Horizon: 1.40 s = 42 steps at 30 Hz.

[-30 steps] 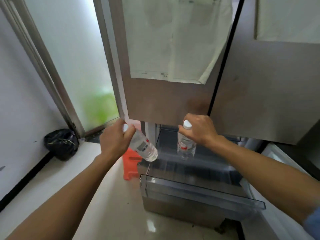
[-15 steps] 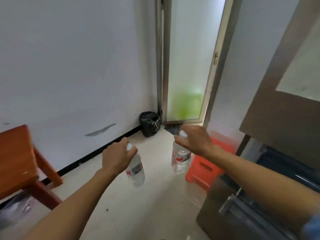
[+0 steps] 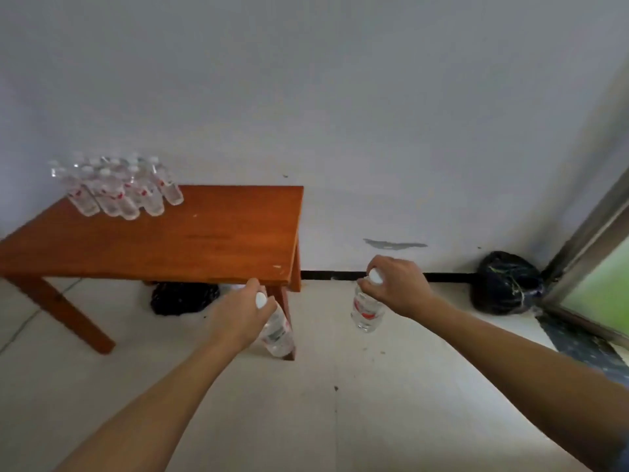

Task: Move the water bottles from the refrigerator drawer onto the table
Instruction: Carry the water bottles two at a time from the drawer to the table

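So the wooden table [image 3: 204,240] sits against the wall [image 3: 340,114] with a cluster of water bottles [image 3: 115,192] at its far left corner, one black bag [image 3: 183,298] underneath, another bag [image 3: 503,284] by the door frame [image 3: 585,247]. Left hand [image 3: 238,318] is curled round one bottle [image 3: 277,330] in front of the table leg [image 3: 281,296], right hand [image 3: 398,287] grips a second bottle [image 3: 367,310] by its cap over the floor [image 3: 340,420]; red-and-white labels, text unreadable.

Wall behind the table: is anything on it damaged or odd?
Yes: a grey scrape low on the wall, right of the table, where the paint looks rubbed off.
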Available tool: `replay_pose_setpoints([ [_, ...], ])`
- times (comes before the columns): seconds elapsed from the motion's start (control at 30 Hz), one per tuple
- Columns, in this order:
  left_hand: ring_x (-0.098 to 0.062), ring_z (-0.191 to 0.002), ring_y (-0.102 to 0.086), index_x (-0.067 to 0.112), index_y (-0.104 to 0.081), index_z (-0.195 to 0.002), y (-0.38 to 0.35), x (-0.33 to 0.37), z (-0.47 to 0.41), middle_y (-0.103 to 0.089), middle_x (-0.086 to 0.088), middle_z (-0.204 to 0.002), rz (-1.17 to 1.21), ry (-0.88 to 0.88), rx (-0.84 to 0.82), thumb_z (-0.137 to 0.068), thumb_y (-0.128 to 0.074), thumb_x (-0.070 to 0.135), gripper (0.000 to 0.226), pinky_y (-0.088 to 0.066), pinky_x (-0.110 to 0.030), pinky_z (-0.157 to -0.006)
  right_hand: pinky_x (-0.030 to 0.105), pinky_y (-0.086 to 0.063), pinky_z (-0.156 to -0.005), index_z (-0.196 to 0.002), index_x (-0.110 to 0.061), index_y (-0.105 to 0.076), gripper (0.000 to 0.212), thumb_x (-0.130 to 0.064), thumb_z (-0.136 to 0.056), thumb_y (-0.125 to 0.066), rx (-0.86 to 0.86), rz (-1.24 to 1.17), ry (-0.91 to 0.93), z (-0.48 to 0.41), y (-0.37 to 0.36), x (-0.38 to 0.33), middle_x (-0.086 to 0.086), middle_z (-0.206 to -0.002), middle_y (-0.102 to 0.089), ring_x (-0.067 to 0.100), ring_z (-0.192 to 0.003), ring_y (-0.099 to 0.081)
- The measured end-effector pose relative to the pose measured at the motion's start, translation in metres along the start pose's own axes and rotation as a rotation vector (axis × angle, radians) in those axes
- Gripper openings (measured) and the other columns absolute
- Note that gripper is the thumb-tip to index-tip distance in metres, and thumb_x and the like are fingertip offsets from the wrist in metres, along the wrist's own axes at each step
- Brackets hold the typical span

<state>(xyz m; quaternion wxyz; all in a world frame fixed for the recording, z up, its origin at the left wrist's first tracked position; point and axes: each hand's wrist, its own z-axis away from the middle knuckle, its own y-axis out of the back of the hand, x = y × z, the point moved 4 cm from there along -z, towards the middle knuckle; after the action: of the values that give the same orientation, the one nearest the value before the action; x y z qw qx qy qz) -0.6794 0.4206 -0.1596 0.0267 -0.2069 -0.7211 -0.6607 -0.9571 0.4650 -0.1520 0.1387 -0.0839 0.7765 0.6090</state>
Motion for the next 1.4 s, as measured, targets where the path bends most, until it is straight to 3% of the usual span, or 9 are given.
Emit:
replay_pose_setpoints([
  [0.13, -0.021, -0.066, -0.049, 0.019, -0.039, -0.079, 0.013, -0.078, -0.031, -0.052, 0.0, -0.071, -0.037, 0.153, 0.001, -0.092, -0.049, 0.043, 0.028, -0.032, -0.033, -0.057, 0.027, -0.044, -0.071, -0.101, -0.02, -0.062, 0.037, -0.053, -0.086, -0.057, -0.025, -0.023, 0.136, -0.073, -0.041, -0.066, -0.002, -0.096, -0.069, 0.018, -0.085, -0.063],
  [0.3, -0.021, -0.064, -0.053, 0.023, -0.032, -0.066, 0.028, -0.176, -0.089, -0.05, 0.003, -0.062, -0.013, 0.192, 0.01, -0.09, -0.052, 0.044, 0.037, -0.04, -0.034, -0.059, 0.025, -0.043, -0.064, -0.091, -0.022, -0.055, 0.039, -0.06, -0.087, -0.05, -0.071, -0.008, 0.241, -0.155, -0.102, -0.143, -0.005, -0.085, -0.065, 0.013, -0.071, -0.057],
  [0.43, -0.022, -0.069, -0.058, 0.023, -0.041, -0.075, 0.054, -0.245, -0.14, -0.058, 0.0, -0.07, 0.01, 0.163, 0.017, -0.089, -0.052, 0.048, 0.03, -0.049, -0.036, -0.064, 0.015, -0.028, -0.052, -0.086, -0.024, -0.046, 0.034, -0.057, -0.088, -0.053, -0.104, 0.006, 0.25, -0.219, -0.131, -0.201, -0.007, -0.078, -0.054, 0.011, -0.066, -0.05],
  [0.53, -0.018, -0.069, -0.059, 0.024, -0.044, -0.085, 0.074, -0.285, -0.181, -0.061, 0.002, -0.074, -0.063, 0.132, 0.031, -0.09, -0.049, 0.05, 0.027, -0.051, -0.034, -0.064, 0.014, -0.034, -0.053, -0.092, -0.023, -0.054, 0.035, -0.058, -0.087, -0.053, -0.092, 0.002, 0.226, -0.265, -0.151, -0.233, -0.009, -0.08, -0.058, 0.008, -0.067, -0.054],
  [0.63, -0.014, -0.071, -0.06, 0.025, -0.046, -0.09, 0.084, -0.316, -0.221, -0.063, 0.005, -0.078, -0.101, 0.14, 0.057, -0.092, -0.047, 0.052, 0.026, -0.051, -0.029, -0.064, 0.015, -0.036, -0.053, -0.096, -0.022, -0.057, 0.036, -0.056, -0.088, -0.054, -0.086, -0.022, 0.213, -0.309, -0.171, -0.254, -0.01, -0.079, -0.057, 0.005, -0.067, -0.053],
  [0.77, -0.01, -0.072, -0.06, 0.024, -0.05, -0.095, 0.084, -0.357, -0.273, -0.064, 0.007, -0.082, -0.096, 0.187, 0.048, -0.093, -0.047, 0.052, 0.028, -0.05, -0.024, -0.064, 0.022, -0.051, -0.062, -0.097, -0.021, -0.059, 0.038, -0.058, -0.088, -0.053, -0.08, -0.015, 0.208, -0.372, -0.199, -0.277, -0.011, -0.081, -0.058, 0.006, -0.07, -0.056],
  [0.97, -0.005, -0.067, -0.057, 0.027, -0.048, -0.091, 0.066, -0.408, -0.366, -0.058, 0.012, -0.077, -0.081, 0.176, -0.021, -0.093, -0.045, 0.053, 0.026, -0.043, -0.017, -0.06, 0.02, -0.047, -0.06, -0.095, -0.022, -0.058, 0.037, -0.057, -0.088, -0.052, -0.084, -0.015, 0.207, -0.481, -0.256, -0.297, -0.01, -0.08, -0.058, 0.007, -0.07, -0.056],
  [1.13, -0.007, -0.075, -0.06, 0.027, -0.05, -0.099, 0.056, -0.439, -0.455, -0.061, 0.013, -0.086, -0.072, 0.143, -0.076, -0.092, -0.048, 0.053, 0.027, -0.051, -0.021, -0.071, 0.023, -0.048, -0.064, -0.094, -0.022, -0.057, 0.035, -0.056, -0.088, -0.054, -0.099, -0.034, 0.175, -0.578, -0.302, -0.314, -0.009, -0.085, -0.06, 0.008, -0.074, -0.056],
  [1.4, -0.012, -0.099, -0.064, 0.025, -0.054, -0.118, 0.039, -0.48, -0.574, -0.066, 0.008, -0.114, -0.002, 0.002, -0.08, -0.092, -0.053, 0.046, 0.033, -0.051, -0.028, -0.084, 0.03, -0.048, -0.082, -0.107, -0.02, -0.058, 0.035, -0.049, -0.088, -0.056, -0.153, -0.036, 0.084, -0.692, -0.351, -0.339, -0.001, -0.109, -0.06, 0.016, -0.099, -0.056],
])
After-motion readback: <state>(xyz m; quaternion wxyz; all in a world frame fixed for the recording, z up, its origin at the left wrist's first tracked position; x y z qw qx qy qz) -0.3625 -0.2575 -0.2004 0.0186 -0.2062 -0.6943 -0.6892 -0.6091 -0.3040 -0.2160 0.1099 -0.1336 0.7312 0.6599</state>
